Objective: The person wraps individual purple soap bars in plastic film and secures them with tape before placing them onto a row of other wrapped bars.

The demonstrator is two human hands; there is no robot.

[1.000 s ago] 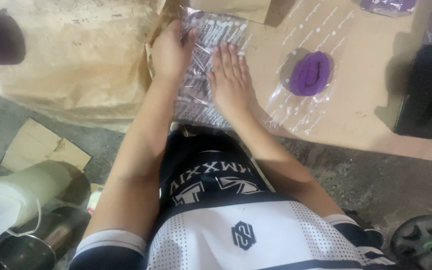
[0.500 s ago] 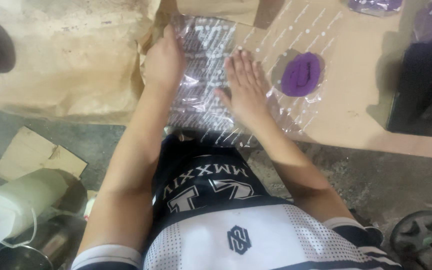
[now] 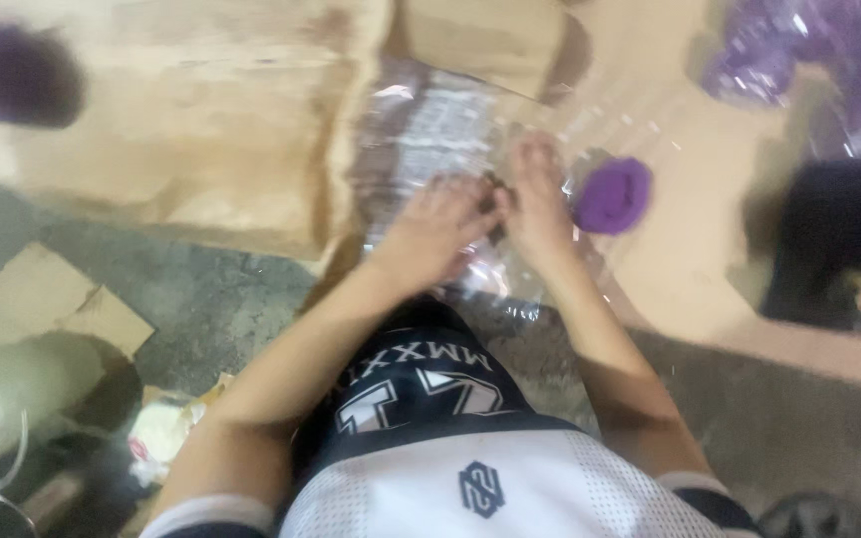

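Clear plastic bag (image 3: 430, 130), silvery glare, faint white print. Purple round item (image 3: 614, 195) in clear wrap. Tan cardboard sheet (image 3: 171, 110). Jersey (image 3: 450, 438): navy and white.

There were two hands, left (image 3: 437, 231) and right (image 3: 535, 194), on one clear plastic bag (image 3: 429, 130), one purple round piece (image 3: 614, 195), and one black item (image 3: 829, 244).

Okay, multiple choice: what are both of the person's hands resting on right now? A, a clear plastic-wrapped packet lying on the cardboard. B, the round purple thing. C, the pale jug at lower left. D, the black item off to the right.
A: the left hand and right hand lie side by side on the clear plastic-wrapped packet, while the round purple thing sits just to the right of them.
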